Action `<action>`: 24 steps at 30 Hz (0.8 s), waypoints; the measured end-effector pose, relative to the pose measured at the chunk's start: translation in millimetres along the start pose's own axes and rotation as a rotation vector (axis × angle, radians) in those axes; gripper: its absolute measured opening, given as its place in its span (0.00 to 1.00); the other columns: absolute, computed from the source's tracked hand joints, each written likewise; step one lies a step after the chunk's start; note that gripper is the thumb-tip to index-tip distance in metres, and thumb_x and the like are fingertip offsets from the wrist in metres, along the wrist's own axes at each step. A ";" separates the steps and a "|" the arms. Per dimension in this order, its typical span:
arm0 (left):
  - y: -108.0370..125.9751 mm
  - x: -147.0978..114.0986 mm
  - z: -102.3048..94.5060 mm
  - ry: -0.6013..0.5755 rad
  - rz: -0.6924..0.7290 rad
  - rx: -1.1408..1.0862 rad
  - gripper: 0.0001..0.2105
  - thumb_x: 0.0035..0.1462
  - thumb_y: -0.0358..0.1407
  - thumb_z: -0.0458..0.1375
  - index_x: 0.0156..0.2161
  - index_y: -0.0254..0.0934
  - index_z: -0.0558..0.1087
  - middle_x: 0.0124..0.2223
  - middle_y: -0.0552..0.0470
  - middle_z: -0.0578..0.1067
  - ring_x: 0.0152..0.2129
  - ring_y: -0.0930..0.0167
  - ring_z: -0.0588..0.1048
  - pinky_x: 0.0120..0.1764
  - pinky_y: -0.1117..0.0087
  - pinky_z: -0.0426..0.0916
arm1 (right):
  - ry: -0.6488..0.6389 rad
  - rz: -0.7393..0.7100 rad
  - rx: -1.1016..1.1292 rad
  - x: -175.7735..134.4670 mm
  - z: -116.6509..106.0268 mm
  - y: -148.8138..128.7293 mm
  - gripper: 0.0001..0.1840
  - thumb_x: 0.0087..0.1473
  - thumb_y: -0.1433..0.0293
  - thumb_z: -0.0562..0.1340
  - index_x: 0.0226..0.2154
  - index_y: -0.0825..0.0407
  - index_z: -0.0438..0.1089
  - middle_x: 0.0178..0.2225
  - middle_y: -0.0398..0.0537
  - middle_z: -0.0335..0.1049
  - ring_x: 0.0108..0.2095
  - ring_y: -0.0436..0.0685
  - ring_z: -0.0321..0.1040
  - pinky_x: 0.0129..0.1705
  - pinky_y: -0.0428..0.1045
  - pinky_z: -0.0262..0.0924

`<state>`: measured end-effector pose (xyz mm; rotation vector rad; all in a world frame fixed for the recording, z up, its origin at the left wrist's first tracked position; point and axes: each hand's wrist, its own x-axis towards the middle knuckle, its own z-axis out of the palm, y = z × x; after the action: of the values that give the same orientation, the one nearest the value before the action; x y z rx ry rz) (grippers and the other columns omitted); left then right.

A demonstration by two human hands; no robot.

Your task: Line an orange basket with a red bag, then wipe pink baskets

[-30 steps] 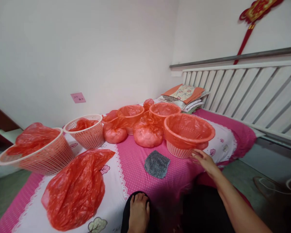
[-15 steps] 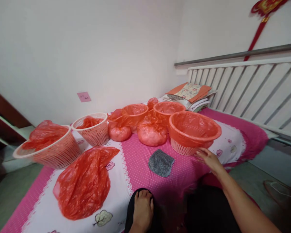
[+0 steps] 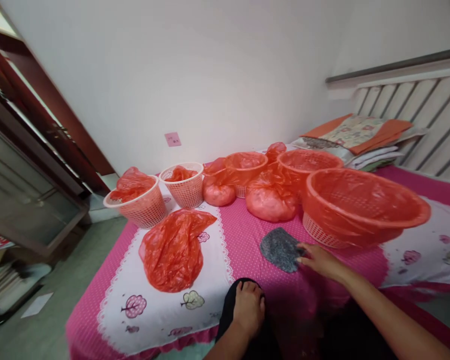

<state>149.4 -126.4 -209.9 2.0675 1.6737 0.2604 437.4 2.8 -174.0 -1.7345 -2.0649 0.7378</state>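
Note:
My left hand (image 3: pixel 249 305) rests on a knee in dark trousers, its fingers stretched out and holding nothing. Over the right edge of a grey cloth (image 3: pixel 279 250), my right hand (image 3: pixel 320 261) reaches with thumb and fingers apart. Its fingertips meet the cloth's edge, which lies flat on the pink bedspread. Just behind that hand stands a large pink basket (image 3: pixel 326 235) lined with a red plastic bag (image 3: pixel 363 200). Further left lies a crumpled red plastic bag (image 3: pixel 174 252), and behind the cloth sits a filled red bag (image 3: pixel 272 205).
Two more lined baskets (image 3: pixel 243 165) (image 3: pixel 309 162) stand along the back. On the left are two pale baskets (image 3: pixel 144 207) (image 3: pixel 185 192) with red bags inside. Folded bedding (image 3: pixel 360 132) is stacked by the white headboard (image 3: pixel 446 115). The bed's near edge (image 3: pixel 153 352) drops to the floor.
My right hand has moved left from the large basket's base to the grey cloth. The view has turned left, showing more of the door side. My left hand stays on the knee.

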 end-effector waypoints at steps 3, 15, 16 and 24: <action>-0.8 -0.9 -0.6 -0.009 -0.007 -0.005 0.17 0.64 0.36 0.51 0.51 0.41 0.80 0.55 0.44 0.78 0.56 0.58 0.69 0.66 0.51 0.51 | -0.073 0.007 -0.079 17.4 25.1 -9.2 0.36 0.51 0.68 0.65 0.62 0.61 0.67 0.65 0.69 0.65 0.66 0.69 0.64 0.67 0.57 0.55; -2.5 -0.8 7.4 0.060 -0.044 -0.236 0.17 0.62 0.38 0.55 0.51 0.41 0.81 0.54 0.39 0.79 0.57 0.51 0.71 0.68 0.44 0.48 | -0.137 -0.048 0.037 20.3 93.0 -45.4 0.15 0.42 0.79 0.60 0.35 0.51 0.73 0.37 0.54 0.77 0.46 0.66 0.75 0.50 0.55 0.61; -2.4 -2.3 7.0 0.093 -0.063 -0.314 0.19 0.61 0.39 0.57 0.55 0.40 0.79 0.56 0.37 0.78 0.58 0.50 0.71 0.68 0.45 0.48 | -0.159 -0.057 0.067 19.2 95.8 -51.3 0.11 0.42 0.78 0.60 0.31 0.50 0.71 0.32 0.49 0.74 0.41 0.63 0.74 0.46 0.53 0.62; -11.5 -1.7 -13.9 0.388 -0.198 -1.277 0.39 0.58 0.57 0.62 0.67 0.33 0.66 0.65 0.35 0.72 0.65 0.56 0.68 0.66 0.60 0.60 | -0.555 -0.299 0.743 -18.2 132.9 -117.7 0.05 0.45 0.69 0.61 0.27 0.50 0.63 0.25 0.37 0.59 0.29 0.52 0.61 0.34 0.47 0.57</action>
<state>133.0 -123.1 -202.9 0.9023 1.2682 1.3111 271.3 -51.2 -210.6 -0.8459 -1.8976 1.7424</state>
